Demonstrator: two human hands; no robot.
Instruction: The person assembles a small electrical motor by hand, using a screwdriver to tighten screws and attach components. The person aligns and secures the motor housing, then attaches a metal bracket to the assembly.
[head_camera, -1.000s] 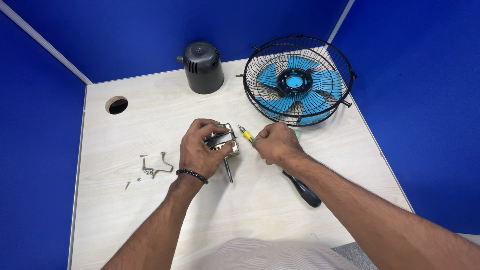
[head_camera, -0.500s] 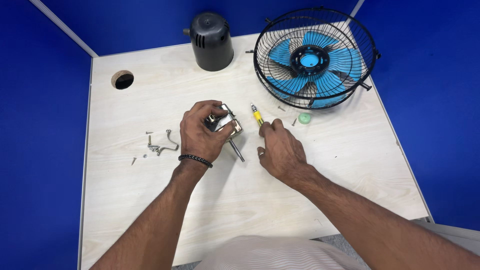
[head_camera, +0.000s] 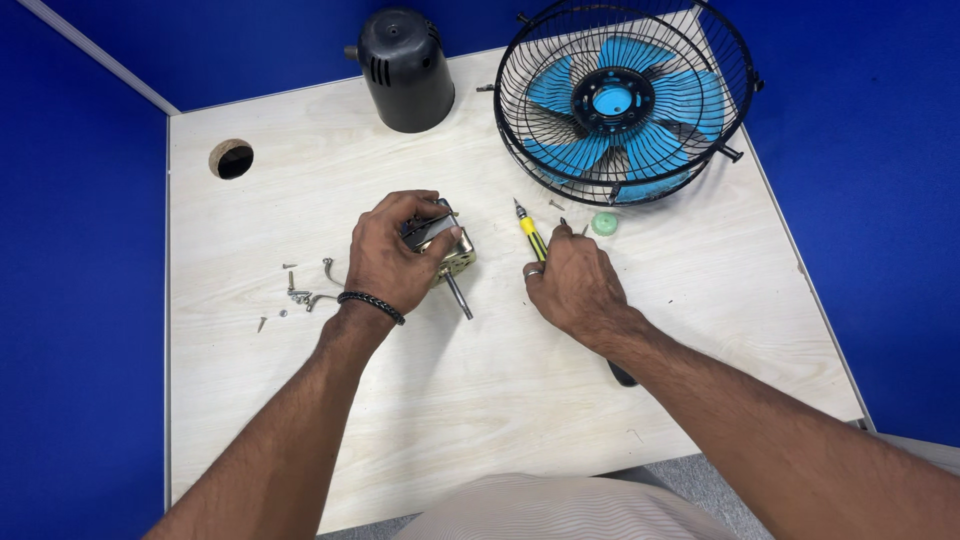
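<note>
**Inspector A:** Nearest us, we note the right hand (head_camera: 572, 285) at four o'clock on the table (head_camera: 480, 400), palm down, fingers curled over the yellow-and-black screwdriver (head_camera: 530, 235); its tip points to twelve o'clock, its dark handle end shows beneath the forearm.

**Inspector B:** At nine o'clock from it, we record the left hand (head_camera: 392, 255) closed around the metal motor (head_camera: 445, 250), whose shaft (head_camera: 458, 297) slants down to five o'clock. It wears a black bracelet (head_camera: 370, 303).

**Inspector A:** Left of that wrist lie loose screws and clips (head_camera: 300, 292). A small green cap (head_camera: 604, 223) sits just beyond the right fingers.

**Inspector B:** Farthest, we log the black motor housing (head_camera: 405, 70) at twelve o'clock, the caged blue fan (head_camera: 625, 100) at one, and the cable hole (head_camera: 231, 159) at ten.
</note>
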